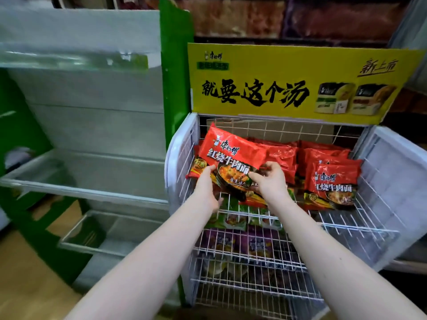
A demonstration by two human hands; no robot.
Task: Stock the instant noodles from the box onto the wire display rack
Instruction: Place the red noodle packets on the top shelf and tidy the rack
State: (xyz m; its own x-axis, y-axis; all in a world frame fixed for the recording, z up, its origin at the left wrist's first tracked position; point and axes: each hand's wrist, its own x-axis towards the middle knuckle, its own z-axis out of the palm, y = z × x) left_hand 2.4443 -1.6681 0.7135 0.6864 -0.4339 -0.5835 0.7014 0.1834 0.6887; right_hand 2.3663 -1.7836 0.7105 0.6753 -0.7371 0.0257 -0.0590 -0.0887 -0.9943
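gripping one red noodle pack (231,161) in both the left hand (206,184) and right hand (269,180), the person should lay it flat on the top shelf (360,224) beside its neighbours.

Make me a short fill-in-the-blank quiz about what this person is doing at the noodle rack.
1. Both hands, left hand and right hand, hold one ____ noodle packet.
2. The packet is at the rack's ____ tier.
3. The sign above the rack is ____.
4. The purple packets lie on a ____ tier.

Answers: red; top; yellow; lower
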